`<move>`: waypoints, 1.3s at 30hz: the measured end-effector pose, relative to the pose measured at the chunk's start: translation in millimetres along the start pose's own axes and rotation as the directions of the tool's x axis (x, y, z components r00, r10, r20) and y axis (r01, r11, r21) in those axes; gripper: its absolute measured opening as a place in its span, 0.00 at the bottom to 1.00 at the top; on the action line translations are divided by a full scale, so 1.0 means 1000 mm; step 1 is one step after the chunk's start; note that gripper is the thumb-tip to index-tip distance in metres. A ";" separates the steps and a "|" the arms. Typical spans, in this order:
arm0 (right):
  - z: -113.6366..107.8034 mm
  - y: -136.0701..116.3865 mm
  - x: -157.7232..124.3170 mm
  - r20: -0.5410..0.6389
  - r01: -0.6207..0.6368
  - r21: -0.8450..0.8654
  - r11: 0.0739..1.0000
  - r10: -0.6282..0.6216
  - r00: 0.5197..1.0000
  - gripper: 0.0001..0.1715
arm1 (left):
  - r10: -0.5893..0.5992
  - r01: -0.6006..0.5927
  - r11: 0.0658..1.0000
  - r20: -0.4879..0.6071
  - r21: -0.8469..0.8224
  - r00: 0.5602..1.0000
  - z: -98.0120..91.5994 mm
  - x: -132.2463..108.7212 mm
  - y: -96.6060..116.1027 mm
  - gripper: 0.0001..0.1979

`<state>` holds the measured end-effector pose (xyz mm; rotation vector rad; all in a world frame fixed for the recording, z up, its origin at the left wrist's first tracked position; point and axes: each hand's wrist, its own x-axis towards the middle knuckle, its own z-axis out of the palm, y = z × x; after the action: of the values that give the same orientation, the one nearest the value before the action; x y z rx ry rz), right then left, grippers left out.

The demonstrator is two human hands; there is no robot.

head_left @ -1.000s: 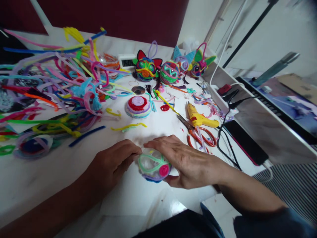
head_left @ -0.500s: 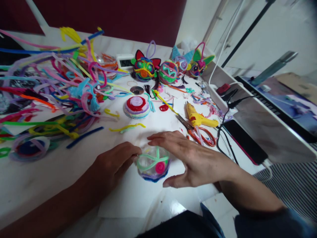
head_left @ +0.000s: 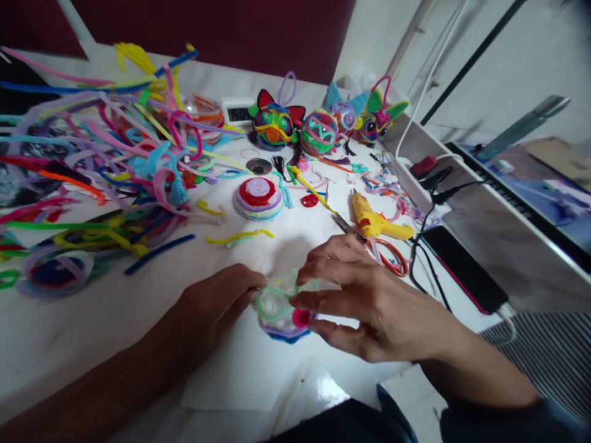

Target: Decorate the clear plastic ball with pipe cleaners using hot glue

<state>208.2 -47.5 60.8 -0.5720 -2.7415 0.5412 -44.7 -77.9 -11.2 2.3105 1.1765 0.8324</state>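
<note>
A clear plastic half-ball stands on the white paper, with mint-green pipe cleaner looped over its top, a small pink coil on its side and purple and blue pipe cleaner round its base. My left hand pinches the half-ball's left edge, where the green pipe cleaner ends. On the other side, my right hand has its fingers bent over the top and its thumb near the pink coil, gripping the right side. Its fingertips cover part of the green loop.
Behind stands another half-ball covered in coiled pipe cleaner. Scissors and a yellow glue gun lie beyond my right hand, near a phone and cables. Tangled pipe cleaners fill the left; several decorated balls line the back.
My right hand's spread fingers have bent and closed onto the half-ball's right side, over the green pipe cleaner. My left hand keeps its pinch. The view has shifted slightly.
</note>
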 end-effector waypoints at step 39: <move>0.001 -0.007 0.000 0.010 -0.009 -0.071 0.997 0.010 1.000 0.12 | 0.152 -0.146 0.963 -0.008 0.226 0.988 0.002 -0.014 0.007 0.18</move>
<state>205.8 -54.4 62.7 -0.6008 -2.7784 0.4519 -45.6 -93.5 -13.1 2.6064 1.1717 0.8195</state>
